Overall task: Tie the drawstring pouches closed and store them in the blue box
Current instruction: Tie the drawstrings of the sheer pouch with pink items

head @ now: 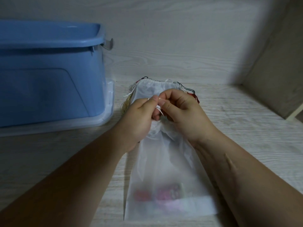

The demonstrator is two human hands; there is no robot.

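On pale wood [246, 115], white pouch [164, 169] points mouth-away; left hand [139, 118] and right hand [185, 112] pinch its drawstring [159, 110].

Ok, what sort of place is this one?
Likely a home desk or shelf nook: a pale wood-grain surface with matching panels behind and at right. A blue storage box stands at left; the left hand and right hand pinch the white drawstring of a sheer pouch.

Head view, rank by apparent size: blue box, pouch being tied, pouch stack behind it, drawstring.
1. blue box, cropped at the left edge
2. pouch, nearer the camera, which inflates it
3. stack, partly hidden
4. drawstring
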